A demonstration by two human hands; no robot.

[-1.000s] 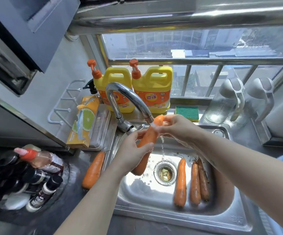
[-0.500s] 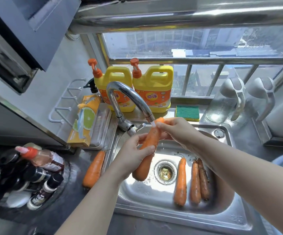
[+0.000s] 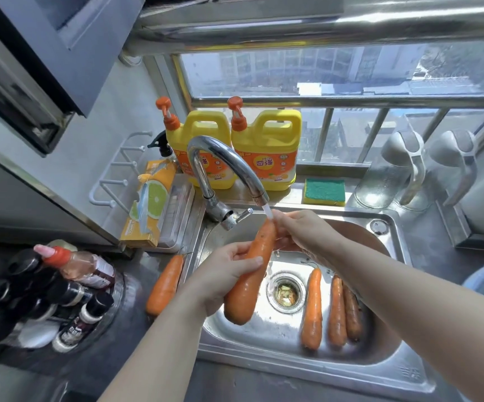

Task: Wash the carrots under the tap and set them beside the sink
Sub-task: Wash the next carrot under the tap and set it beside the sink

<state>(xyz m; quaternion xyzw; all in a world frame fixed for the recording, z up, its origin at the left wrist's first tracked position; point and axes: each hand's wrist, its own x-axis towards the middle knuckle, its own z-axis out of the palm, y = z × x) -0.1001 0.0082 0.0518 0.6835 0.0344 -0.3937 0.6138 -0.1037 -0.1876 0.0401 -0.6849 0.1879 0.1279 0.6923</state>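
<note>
A large wet carrot (image 3: 249, 280) is held slanted over the steel sink (image 3: 293, 369), its thin end up under the running tap (image 3: 229, 166). My left hand (image 3: 223, 274) grips its middle from the left. My right hand (image 3: 301, 230) pinches its upper end where the water stream lands. Three more carrots (image 3: 333, 309) lie side by side on the sink floor, right of the drain (image 3: 285, 291). One carrot (image 3: 165, 285) lies on the counter just left of the sink.
Two yellow detergent jugs (image 3: 235, 149) and a green-yellow sponge (image 3: 324, 191) sit behind the sink. A box with a lime picture (image 3: 147, 210) stands at the back left. Several dark bottles (image 3: 46, 294) crowd the left counter. Grey-handled pitchers (image 3: 403, 166) stand at the right.
The carrot's thick end has sunk lower toward the sink floor. My right hand slid along its upper end under the stream; my left hand keeps its grip on the middle.
</note>
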